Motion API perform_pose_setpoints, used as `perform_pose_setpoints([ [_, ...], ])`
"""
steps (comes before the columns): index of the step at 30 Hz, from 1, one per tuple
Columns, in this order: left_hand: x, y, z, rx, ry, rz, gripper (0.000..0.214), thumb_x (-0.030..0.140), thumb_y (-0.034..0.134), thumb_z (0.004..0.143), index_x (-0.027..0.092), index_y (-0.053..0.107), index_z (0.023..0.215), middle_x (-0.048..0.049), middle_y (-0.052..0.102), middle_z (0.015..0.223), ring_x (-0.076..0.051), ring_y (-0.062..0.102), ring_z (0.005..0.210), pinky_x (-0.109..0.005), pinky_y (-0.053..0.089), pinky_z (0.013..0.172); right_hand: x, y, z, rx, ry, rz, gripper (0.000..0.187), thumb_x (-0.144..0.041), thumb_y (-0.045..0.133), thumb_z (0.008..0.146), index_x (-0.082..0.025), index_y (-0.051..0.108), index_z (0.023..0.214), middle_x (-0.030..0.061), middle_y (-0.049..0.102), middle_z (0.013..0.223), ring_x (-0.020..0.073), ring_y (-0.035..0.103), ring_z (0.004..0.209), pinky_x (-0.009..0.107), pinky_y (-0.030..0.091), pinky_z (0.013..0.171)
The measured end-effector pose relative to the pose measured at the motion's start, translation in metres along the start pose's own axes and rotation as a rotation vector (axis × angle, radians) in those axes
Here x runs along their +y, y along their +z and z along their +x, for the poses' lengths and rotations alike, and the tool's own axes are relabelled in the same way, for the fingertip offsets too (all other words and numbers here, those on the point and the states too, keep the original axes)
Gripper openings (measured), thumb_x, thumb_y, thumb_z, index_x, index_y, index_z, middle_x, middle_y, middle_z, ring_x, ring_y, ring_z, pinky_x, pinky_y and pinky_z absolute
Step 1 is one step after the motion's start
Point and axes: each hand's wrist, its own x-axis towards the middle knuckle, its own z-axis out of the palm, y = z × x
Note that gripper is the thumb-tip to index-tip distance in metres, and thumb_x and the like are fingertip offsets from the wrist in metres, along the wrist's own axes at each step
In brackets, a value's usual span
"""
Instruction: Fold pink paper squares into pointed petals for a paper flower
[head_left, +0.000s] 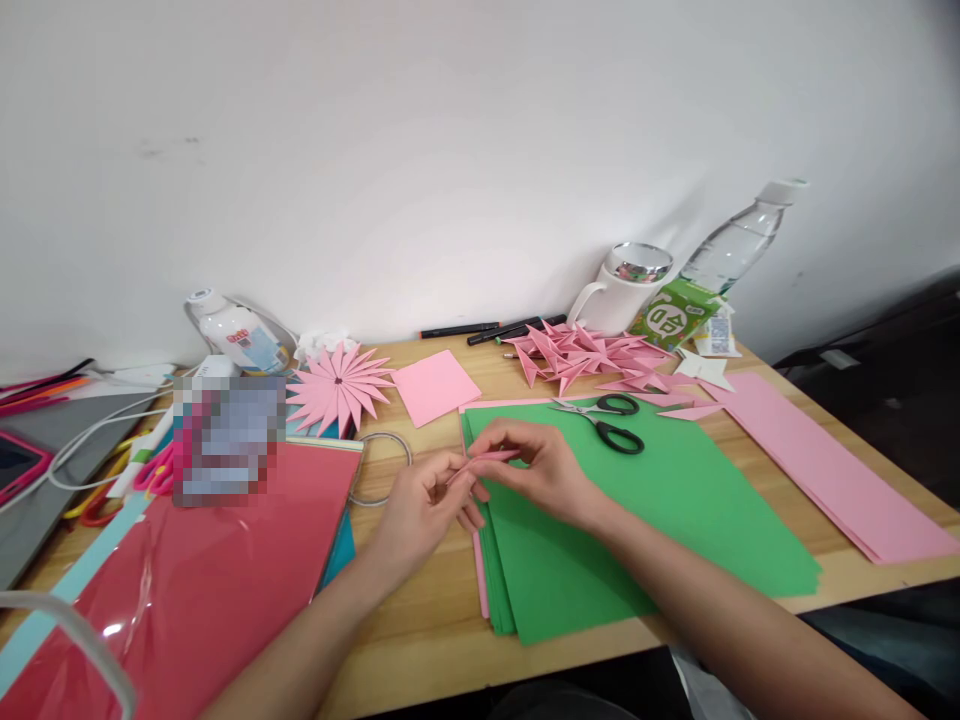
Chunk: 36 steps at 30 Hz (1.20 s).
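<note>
Both hands pinch one small folded piece of pink paper [491,457] over the left edge of a stack of green paper [660,520]. My left hand [424,505] grips its left end, fingers closed. From the right, my right hand [544,470] holds the other end between thumb and fingers, which partly hide it. Black-handled scissors [619,425] lie partly spread on the green stack. Behind the hands is a square of pink paper [435,388]. A many-pointed pink paper star [339,388] rests to its left, and a heap of pointed pink folded pieces [585,355] to the right.
Red paper in a clear sleeve [225,580] covers the left side, by a metal ring [409,465]. Pink strips [825,465] lie at right. Along the wall stand a white mug [611,295], a green box [675,315], a clear bottle [739,245] and a white bottle [236,330].
</note>
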Motion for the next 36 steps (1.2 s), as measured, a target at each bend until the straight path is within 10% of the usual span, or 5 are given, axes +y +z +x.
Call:
perform_pose_setpoints([
  [6, -0.004, 0.0, 0.003, 0.004, -0.109, -0.037, 0.033, 0.045, 0.06, 0.076, 0.013, 0.057, 0.077, -0.003, 0.064, 0.068, -0.017, 0.067, 0.057, -0.028, 0.056, 0.052, 0.003, 0.0, -0.002, -0.05, 0.016, -0.106, 0.018, -0.033, 0.064, 0.079, -0.015, 0.066, 0.077, 0.0024, 0.063, 0.071, 0.0135, 0.058, 0.066, 0.027, 0.047, 0.063],
  [12, 0.008, -0.001, -0.003, -0.124, -0.097, -0.095, 0.027, 0.039, 0.06, 0.079, 0.013, 0.057, 0.075, -0.0033, 0.067, 0.063, -0.017, 0.068, 0.053, -0.025, 0.054, 0.05, -0.002, -0.008, 0.0, -0.203, 0.165, 0.299, 0.02, -0.032, 0.072, 0.071, -0.016, 0.063, 0.08, -0.0046, 0.058, 0.06, 0.0067, 0.052, 0.051, 0.019, 0.042, 0.05],
  [21, 0.005, -0.003, -0.001, 0.041, -0.023, -0.015, 0.028, 0.039, 0.055, 0.083, 0.012, 0.062, 0.085, -0.0054, 0.068, 0.07, -0.016, 0.068, 0.054, -0.023, 0.054, 0.05, 0.002, -0.003, 0.008, 0.125, 0.18, 0.324, 0.02, -0.028, 0.079, 0.061, -0.015, 0.066, 0.071, -0.0032, 0.064, 0.06, 0.007, 0.056, 0.049, 0.02, 0.048, 0.049],
  [36, 0.003, -0.006, 0.005, 0.134, -0.054, -0.077, 0.026, 0.039, 0.061, 0.074, 0.013, 0.06, 0.076, -0.0021, 0.065, 0.059, -0.016, 0.065, 0.047, -0.024, 0.052, 0.045, 0.004, -0.012, 0.012, 0.056, 0.197, 0.136, 0.024, -0.038, 0.071, 0.068, -0.014, 0.069, 0.072, -0.0031, 0.061, 0.054, 0.0069, 0.053, 0.047, 0.019, 0.045, 0.048],
])
